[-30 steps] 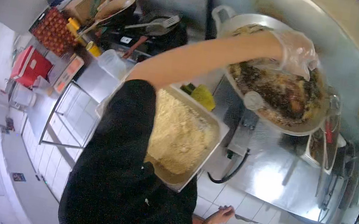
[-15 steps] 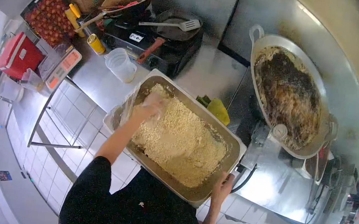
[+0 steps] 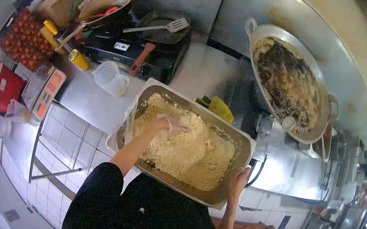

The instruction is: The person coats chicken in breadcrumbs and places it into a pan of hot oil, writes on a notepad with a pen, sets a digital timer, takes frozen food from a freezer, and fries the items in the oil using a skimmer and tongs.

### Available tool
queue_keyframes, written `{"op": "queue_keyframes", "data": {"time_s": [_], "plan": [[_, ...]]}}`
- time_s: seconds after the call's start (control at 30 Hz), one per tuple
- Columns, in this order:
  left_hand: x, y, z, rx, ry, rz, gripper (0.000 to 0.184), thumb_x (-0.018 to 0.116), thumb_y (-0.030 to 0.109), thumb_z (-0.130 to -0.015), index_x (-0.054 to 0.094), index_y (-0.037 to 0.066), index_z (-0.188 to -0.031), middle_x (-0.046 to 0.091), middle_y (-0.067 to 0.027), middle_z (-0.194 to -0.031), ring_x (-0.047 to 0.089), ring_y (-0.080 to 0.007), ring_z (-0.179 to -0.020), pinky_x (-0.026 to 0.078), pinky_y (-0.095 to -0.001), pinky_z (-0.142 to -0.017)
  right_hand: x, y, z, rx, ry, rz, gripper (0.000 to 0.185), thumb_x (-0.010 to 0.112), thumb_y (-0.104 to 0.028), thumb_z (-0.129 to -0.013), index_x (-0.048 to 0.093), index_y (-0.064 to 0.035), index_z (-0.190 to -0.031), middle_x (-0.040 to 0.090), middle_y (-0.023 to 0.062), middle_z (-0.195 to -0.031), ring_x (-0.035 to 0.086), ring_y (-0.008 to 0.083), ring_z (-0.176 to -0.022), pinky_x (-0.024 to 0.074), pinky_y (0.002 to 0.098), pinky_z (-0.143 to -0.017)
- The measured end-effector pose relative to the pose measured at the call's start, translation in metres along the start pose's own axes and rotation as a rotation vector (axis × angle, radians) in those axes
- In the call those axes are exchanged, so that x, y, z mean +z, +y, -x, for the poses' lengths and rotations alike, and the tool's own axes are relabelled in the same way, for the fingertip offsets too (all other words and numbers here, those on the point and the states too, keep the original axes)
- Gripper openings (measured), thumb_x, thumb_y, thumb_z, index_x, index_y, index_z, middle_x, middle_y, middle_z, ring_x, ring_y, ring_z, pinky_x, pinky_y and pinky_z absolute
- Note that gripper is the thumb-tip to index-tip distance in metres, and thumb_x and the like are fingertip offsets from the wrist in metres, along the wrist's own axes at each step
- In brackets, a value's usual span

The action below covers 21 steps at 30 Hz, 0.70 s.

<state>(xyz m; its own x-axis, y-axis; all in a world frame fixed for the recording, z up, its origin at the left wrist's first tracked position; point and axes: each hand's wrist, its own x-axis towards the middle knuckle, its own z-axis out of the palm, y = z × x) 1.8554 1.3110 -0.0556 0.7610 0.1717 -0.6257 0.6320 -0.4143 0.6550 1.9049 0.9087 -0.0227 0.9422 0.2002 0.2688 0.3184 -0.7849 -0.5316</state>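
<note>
A deep metal tray (image 3: 186, 192) is held tilted in front of me. Pale crumbs (image 3: 177, 151), coarse and partly floury, fill much of its bottom. My left hand (image 3: 173, 126) is inside the tray, its fingers stretched out over the crumbs and touching them. It looks whitish, as if gloved or coated, and is slightly blurred. On the near right corner of the tray, my right hand (image 3: 238, 180) grips the rim. Clear plastic film (image 3: 129, 120) hangs at the tray's left end.
A large pan of bubbling dark oil (image 3: 288, 82) stands at the right, a thermometer dial at its edge. On the steel counter are a plastic jug (image 3: 111, 78), a yellow can (image 3: 78, 59), a stove (image 3: 107, 51) with a spatula, and a scale (image 3: 50, 90). A yellow-green cloth (image 3: 221, 109) lies behind the tray.
My left hand has moved right, from the tray's left end to nearer the middle of the crumbs. The view has shifted, and my right hand keeps hold of the rim.
</note>
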Motion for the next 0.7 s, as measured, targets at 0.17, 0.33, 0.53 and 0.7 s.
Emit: {"op": "queue_keyframes", "data": {"time_s": [0.17,0.33,0.53,0.7], "plan": [[0.013,0.058,0.045,0.342,0.061,-0.427,0.081,0.075,0.042,-0.078,0.041,0.004,-0.141,0.050,-0.0210,-0.138,0.050,-0.0364,-0.126,0.039,-0.0462,-0.110,-0.004,0.011,-0.001,0.162,-0.146,0.032,0.033,0.046,-0.027,-0.102,0.045,0.0036,-0.115,0.054,0.0187,-0.062,0.054,0.0338,-0.055,0.0402,0.0465,-0.054],[0.074,0.081,0.103,0.516,0.049,-0.483,0.074,0.074,0.038,-0.079,0.046,0.007,-0.139,0.052,-0.0204,-0.136,0.051,-0.0334,-0.125,0.041,-0.0436,-0.108,-0.018,-0.019,-0.004,0.198,-0.138,-0.090,0.031,0.045,-0.026,-0.102,0.044,0.0020,-0.113,0.056,0.0268,-0.064,0.057,0.0440,-0.060,0.0400,0.0482,-0.053],[0.084,0.048,0.116,0.501,0.269,-0.600,0.057,0.068,0.034,-0.085,0.052,0.007,-0.132,0.055,-0.0203,-0.130,0.051,-0.0341,-0.123,0.041,-0.0462,-0.105,-0.024,-0.026,-0.006,0.292,-0.176,-0.106,0.028,0.046,-0.025,-0.102,0.045,0.0025,-0.107,0.056,0.0282,-0.068,0.054,0.0472,-0.065,0.0395,0.0510,-0.057],[0.094,0.074,0.140,0.487,0.402,-0.662,0.051,0.061,0.037,-0.089,0.054,0.006,-0.129,0.054,-0.0193,-0.132,0.052,-0.0349,-0.121,0.040,-0.0498,-0.105,-0.028,-0.026,-0.010,0.313,-0.245,-0.164,0.025,0.046,-0.024,-0.101,0.045,0.0003,-0.110,0.058,0.0333,-0.070,0.058,0.0534,-0.069,0.0405,0.0575,-0.057]]}}
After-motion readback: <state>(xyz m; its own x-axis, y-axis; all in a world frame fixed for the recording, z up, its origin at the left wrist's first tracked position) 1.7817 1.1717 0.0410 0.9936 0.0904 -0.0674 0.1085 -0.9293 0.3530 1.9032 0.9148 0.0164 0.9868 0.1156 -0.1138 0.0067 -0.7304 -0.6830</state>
